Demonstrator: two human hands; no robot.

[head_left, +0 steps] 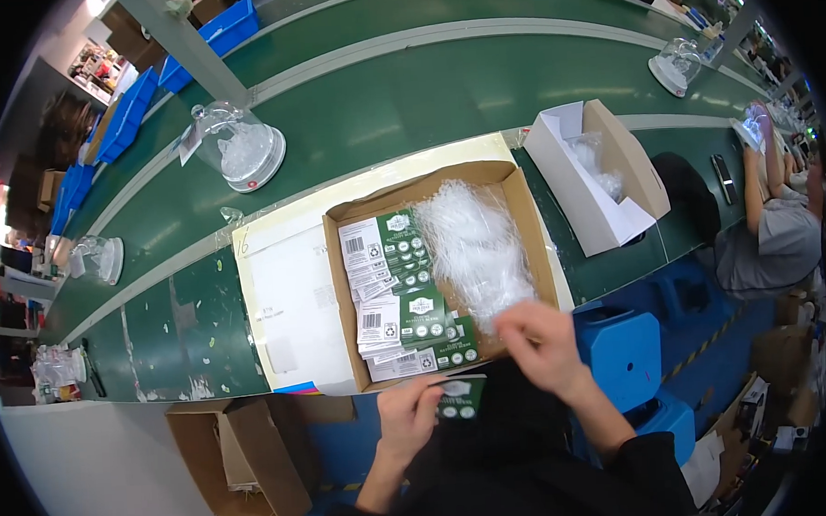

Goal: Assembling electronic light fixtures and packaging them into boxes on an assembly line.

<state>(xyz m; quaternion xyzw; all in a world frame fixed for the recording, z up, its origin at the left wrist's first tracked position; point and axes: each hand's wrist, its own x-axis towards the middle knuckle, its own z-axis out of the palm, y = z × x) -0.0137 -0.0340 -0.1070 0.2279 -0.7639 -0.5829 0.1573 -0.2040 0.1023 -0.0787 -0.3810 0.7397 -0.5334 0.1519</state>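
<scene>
My left hand [407, 417] is closed on a small green and white printed card [462, 397], held just in front of the near edge of a shallow cardboard tray [333, 290]. Inside the tray's left half lie overlapping stacks of similar green and white cards [406, 310]. A loose heap of thin, whitish plastic strands [473, 245] fills the right half. My right hand [544, 349] is over the tray's near right corner, by the lower end of the strands. Its fingers are curled in and pinched together; whatever may be between them is too small to make out.
Under the tray is a pale board [289, 302] on the green bench. An open white box [596, 178] with clear plastic bags stands to the right. Clear domes on white bases [244, 155] stand along the line. Blue stools [619, 355] and another person [772, 239] are at right.
</scene>
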